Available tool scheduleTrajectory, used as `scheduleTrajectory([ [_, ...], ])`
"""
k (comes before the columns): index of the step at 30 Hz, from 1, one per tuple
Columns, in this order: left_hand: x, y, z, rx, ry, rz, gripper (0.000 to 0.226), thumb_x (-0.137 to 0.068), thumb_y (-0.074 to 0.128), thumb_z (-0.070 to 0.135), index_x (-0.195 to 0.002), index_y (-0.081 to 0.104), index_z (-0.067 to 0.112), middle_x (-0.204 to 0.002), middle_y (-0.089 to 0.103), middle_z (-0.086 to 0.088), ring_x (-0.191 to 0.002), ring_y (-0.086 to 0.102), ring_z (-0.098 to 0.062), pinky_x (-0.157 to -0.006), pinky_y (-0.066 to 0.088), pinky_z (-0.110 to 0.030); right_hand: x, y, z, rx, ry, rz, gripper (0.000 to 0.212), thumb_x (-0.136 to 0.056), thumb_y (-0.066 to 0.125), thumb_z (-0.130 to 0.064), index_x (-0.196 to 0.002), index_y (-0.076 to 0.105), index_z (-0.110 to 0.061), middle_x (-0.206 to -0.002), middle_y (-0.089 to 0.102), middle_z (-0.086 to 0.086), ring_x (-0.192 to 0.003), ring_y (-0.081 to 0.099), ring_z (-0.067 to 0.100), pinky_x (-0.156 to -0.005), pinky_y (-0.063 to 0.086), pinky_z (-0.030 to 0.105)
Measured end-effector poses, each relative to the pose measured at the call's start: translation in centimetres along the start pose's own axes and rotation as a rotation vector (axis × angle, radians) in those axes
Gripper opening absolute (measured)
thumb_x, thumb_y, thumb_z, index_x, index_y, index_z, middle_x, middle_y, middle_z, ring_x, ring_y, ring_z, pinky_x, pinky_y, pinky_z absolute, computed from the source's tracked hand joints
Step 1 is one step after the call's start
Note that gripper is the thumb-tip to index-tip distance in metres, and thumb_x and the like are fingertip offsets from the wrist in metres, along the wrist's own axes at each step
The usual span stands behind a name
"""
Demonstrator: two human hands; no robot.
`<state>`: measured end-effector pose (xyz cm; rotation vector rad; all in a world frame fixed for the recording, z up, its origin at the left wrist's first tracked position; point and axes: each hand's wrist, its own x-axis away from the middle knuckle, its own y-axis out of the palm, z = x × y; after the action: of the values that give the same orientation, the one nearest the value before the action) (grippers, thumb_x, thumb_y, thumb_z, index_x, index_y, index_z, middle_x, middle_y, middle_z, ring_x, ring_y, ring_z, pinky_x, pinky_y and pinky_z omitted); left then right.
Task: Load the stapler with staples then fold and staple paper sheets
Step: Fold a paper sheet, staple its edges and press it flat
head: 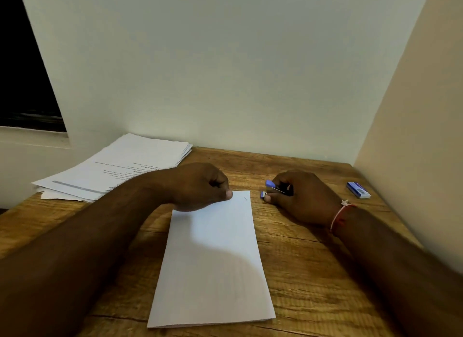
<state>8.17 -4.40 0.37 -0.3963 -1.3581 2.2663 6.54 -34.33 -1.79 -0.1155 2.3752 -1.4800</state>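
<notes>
The left hand (200, 186) is held fisted, fingers (220, 183) curled, apparently pressing the far corner of the folded paper (213, 261) at mid tabletop (313, 274). The stapler (275, 188) is gripped by the right hand (303, 198) just beside it. A staple box (358, 190) is noted right, a paper stack (120, 168) left.

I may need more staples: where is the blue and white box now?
In the head view, the blue and white box lies on the table at far right, near the side wall, right of the right hand holding the stapler.
</notes>
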Motion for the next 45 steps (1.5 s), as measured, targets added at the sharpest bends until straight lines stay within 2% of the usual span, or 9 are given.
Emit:
scheduleTrajectory([
  [5,0.0,0.2,0.4,0.009,-0.019,0.069,0.046,-0.11,0.069,0.035,-0.066,0.062,0.023,-0.055,0.057,0.019,-0.053,0.052,0.002,-0.055,0.039,-0.013,0.2,-0.1,-0.4,0.06,-0.058,0.186,0.04,-0.087,0.084,-0.057,-0.121,0.074,-0.039,-0.117,0.069,-0.022,-0.117,0.058,0.009,-0.099,0.047,0.037],
  [8,-0.1,0.6,0.7,0.051,-0.026,0.212,0.044,-0.108,0.07,0.032,-0.068,0.063,0.017,-0.054,0.056,0.019,-0.052,0.051,0.003,-0.058,0.041,-0.022,0.7,0.0,-2.4,-0.085,-0.206,0.387,0.021,-0.089,0.087,-0.039,-0.109,0.081,-0.035,-0.105,0.075,-0.021,-0.105,0.063,0.005,-0.089,0.05,0.03],
  [12,-0.1,0.6,1.6,0.083,-0.004,0.298,0.035,-0.107,0.072,0.035,-0.083,0.075,0.01,-0.07,0.068,0.0,-0.058,0.055,0.001,-0.06,0.044,-0.022,1.1,1.6,-4.4,-0.187,-0.161,0.385,0.007,-0.087,0.091,-0.034,-0.093,0.086,-0.036,-0.096,0.079,-0.02,-0.09,0.07,0.001,-0.075,0.05,0.011],
  [21,0.0,1.0,2.0,0.296,-0.021,0.246,0.029,-0.105,0.075,0.041,-0.089,0.083,0.019,-0.077,0.076,0.0,-0.067,0.059,-0.006,-0.071,0.048,-0.032,1.2,1.4,-4.4,-0.302,-0.063,0.423,0.01,-0.086,0.091,-0.022,-0.089,0.089,-0.031,-0.087,0.081,-0.022,-0.087,0.073,-0.005,-0.073,0.048,0.005],
  [29,0.5,0.8,2.1,0.642,-0.044,0.036,0.017,-0.106,0.077,0.023,-0.112,0.085,0.01,-0.116,0.083,-0.021,-0.099,0.079,-0.026,-0.094,0.059,-0.044,1.3,1.1,-4.9,-0.344,-0.039,0.376,0.012,-0.087,0.09,-0.016,-0.082,0.088,-0.027,-0.081,0.079,-0.021,-0.081,0.068,-0.012,-0.068,0.044,0.003],
  [33,0.2,1.2,2.0,0.736,-0.064,0.005,0.02,-0.103,0.081,0.02,-0.119,0.085,0.009,-0.117,0.084,-0.018,-0.113,0.08,-0.04,-0.111,0.058,-0.06,1.6,1.0,-5.4,-0.328,-0.103,0.361,0.012,-0.088,0.09,-0.016,-0.086,0.089,-0.027,-0.085,0.08,-0.022,-0.086,0.067,-0.015,-0.072,0.044,0.001],
  [36,-0.4,2.0,1.7,0.706,-0.049,0.096,0.013,-0.101,0.083,0.016,-0.112,0.088,0.011,-0.101,0.086,-0.008,-0.097,0.076,-0.014,-0.117,0.055,-0.052,1.5,1.1,-5.2,-0.281,-0.134,0.384,0.012,-0.086,0.091,-0.019,-0.088,0.089,-0.031,-0.088,0.08,-0.022,-0.093,0.07,-0.009,-0.075,0.043,0.001],
  [39,-0.9,2.6,1.5,0.704,-0.037,0.153,0.011,-0.098,0.086,0.017,-0.107,0.09,0.011,-0.113,0.086,-0.014,-0.101,0.076,-0.014,-0.116,0.058,-0.046,1.4,1.0,-5.0,-0.247,-0.143,0.372,0.011,-0.084,0.093,-0.024,-0.087,0.089,-0.033,-0.088,0.08,-0.022,-0.089,0.072,-0.003,-0.077,0.045,0.006],
  [45,-1.1,2.7,1.6,0.675,-0.036,0.18,0.011,-0.099,0.085,0.017,-0.105,0.089,0.009,-0.097,0.088,0.001,-0.085,0.078,-0.004,-0.078,0.059,-0.018,1.3,1.4,-5.1,-0.114,-0.122,0.387,0.013,-0.084,0.092,-0.027,-0.079,0.081,-0.032,-0.086,0.074,-0.02,-0.09,0.061,0.001,-0.074,0.036,0.009],
])
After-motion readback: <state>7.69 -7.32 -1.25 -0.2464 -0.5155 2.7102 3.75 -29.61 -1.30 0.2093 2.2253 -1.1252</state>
